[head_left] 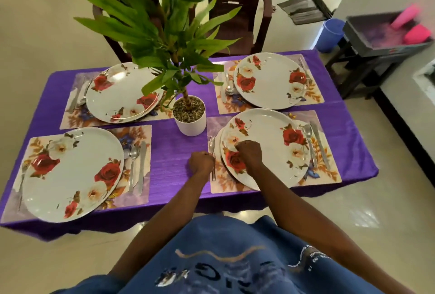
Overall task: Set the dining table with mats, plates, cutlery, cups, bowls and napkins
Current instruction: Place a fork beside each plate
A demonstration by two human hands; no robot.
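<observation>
— What have your hands got?

— My left hand (201, 161) is curled round the fork (212, 155), gripping it near mid-handle. The fork lies on the near right mat (327, 171), tines pointing to twelve o'clock, just at nine o'clock of the plate (266, 147). My right hand (249, 153) is fisted over that plate's near left part, above a red rose. Whether it pinches the rim or merely rests there, I cannot tell; the fingers are hidden under the knuckles.

— And that plate?

— It sits on the mat, and a second white rim shows beneath it on the left and near side. At its three o'clock lie a spoon (308, 138) and a knife (319, 143), side by side.

— The rest of the table?

— The purple cloth (179, 150) has four mats. The near left plate (70, 173) has a spoon and knife at its three o'clock. The far left plate (122, 92) has cutlery at its nine o'clock. The far right plate (270, 80) has cutlery at nine o'clock and something thin at its two o'clock, too small to name. A potted plant (189, 114) stands between the four.

— Beyond the table?

— At one o'clock, a blue bin (329, 34); beside it a grey crate (386, 32) on a stool, with pink cups (416, 33) inside.
</observation>
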